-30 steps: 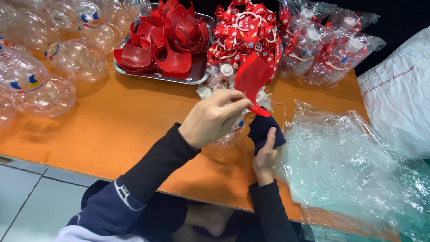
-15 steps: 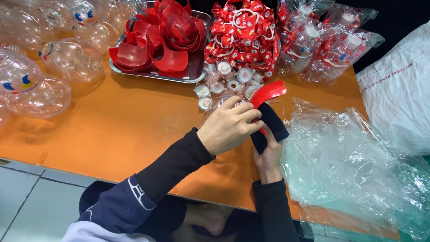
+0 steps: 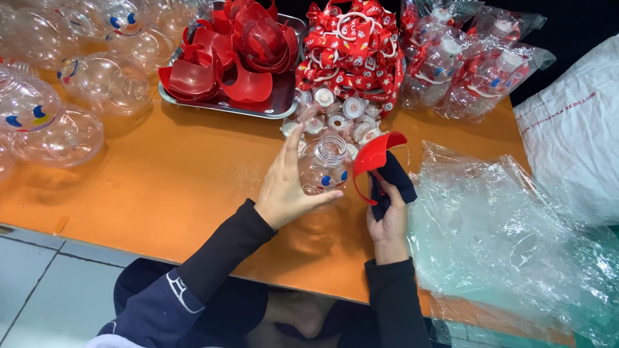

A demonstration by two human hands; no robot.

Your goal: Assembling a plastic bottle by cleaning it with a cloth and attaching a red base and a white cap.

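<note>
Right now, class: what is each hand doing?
Left hand: closed around the clear bottle.
Right hand: holding the red cap piece and a dark cloth.

2 bare hands, left hand (image 3: 287, 187) and right hand (image 3: 387, 222), no gloves, no rings or watch to be seen. Long black sleeves (image 3: 222, 248) on both arms, snug, ending in plain cuffs at the wrists. Over the left upper arm a looser navy layer (image 3: 158, 309), perhaps a jacket or vest, edged with a thin white line or small emblem near the shoulder. Below the table edge, dark navy or black fabric across the lap, too shadowed to tell more.
</note>
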